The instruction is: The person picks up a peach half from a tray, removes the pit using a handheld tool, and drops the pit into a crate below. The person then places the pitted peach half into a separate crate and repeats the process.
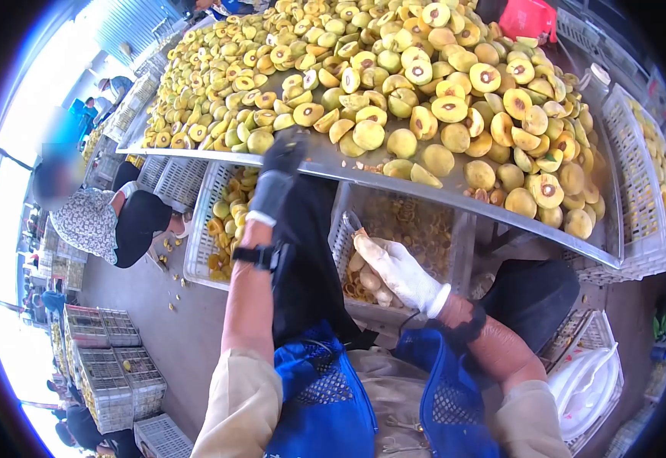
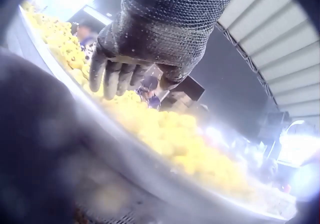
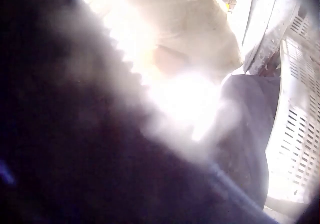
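Halved and whole yellow stone fruits (image 1: 401, 99), many with brown pits showing, are heaped on a metal table (image 1: 333, 169). My left hand (image 1: 275, 172), in a dark glove, reaches over the table's near edge beside the fruit. The left wrist view shows this left hand (image 2: 150, 49) with its fingers hanging down, apart, and nothing between them. Lower, in front of my body, my right hand (image 1: 405, 275) in a white glove holds a small looped tool (image 1: 352, 222) at its fingertips. In the right wrist view glare and dark cloth hide most of that hand.
Under the table edge stand a crate of fruit (image 1: 204, 229) and a bin with scraps (image 1: 409, 221). Full crates (image 1: 638, 183) flank the table's right end. A person (image 1: 92, 221) sits at the left, near stacked crates (image 1: 111, 366). A white bag (image 1: 588, 385) lies at lower right.
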`<action>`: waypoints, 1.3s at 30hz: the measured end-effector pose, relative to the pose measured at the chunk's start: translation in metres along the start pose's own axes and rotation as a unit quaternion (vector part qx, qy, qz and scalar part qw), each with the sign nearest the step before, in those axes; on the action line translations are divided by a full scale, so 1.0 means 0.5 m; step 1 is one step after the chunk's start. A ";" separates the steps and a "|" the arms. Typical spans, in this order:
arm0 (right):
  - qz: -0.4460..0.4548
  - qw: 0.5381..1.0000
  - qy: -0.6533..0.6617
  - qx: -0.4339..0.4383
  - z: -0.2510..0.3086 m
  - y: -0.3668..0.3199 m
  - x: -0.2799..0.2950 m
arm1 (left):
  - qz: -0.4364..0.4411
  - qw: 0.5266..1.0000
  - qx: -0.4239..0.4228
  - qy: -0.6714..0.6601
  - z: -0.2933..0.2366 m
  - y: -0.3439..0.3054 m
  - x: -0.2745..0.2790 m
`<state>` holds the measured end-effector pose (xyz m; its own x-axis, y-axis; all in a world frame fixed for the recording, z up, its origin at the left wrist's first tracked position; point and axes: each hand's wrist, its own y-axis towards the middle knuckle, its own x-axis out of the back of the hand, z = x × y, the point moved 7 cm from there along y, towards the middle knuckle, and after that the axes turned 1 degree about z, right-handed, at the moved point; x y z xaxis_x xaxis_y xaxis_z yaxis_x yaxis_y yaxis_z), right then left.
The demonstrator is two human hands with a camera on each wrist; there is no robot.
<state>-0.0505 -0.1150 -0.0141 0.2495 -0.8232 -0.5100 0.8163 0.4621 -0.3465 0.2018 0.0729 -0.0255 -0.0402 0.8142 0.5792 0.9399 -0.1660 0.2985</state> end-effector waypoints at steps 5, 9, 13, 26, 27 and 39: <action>-0.010 1.000 0.003 0.021 0.018 -0.006 0.016 | 0.093 0.951 0.057 0.291 -0.118 0.084 -0.153; -0.013 0.999 0.014 0.037 0.031 -0.012 0.027 | 0.031 0.945 0.024 0.323 -0.065 0.133 -0.196; -0.023 0.999 0.001 0.041 0.036 -0.011 0.036 | 0.082 0.986 0.128 0.074 0.009 0.133 -0.176; -0.062 0.975 -0.135 0.167 0.060 0.009 0.051 | -0.065 0.948 -0.233 0.206 -0.289 -0.179 -0.025; -0.061 0.972 -0.146 0.175 0.059 0.008 0.053 | -0.077 0.956 -0.235 0.157 -0.291 -0.193 -0.026; -0.156 0.911 -0.266 0.275 0.086 -0.007 0.079 | 0.001 0.965 -0.241 -0.102 -0.351 -0.235 -0.082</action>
<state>-0.0211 -0.1633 0.0008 0.0587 -0.9970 0.0502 0.9917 0.0640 0.1115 0.0337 -0.0385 0.0486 0.0755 0.8976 0.4343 0.6715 -0.3677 0.6433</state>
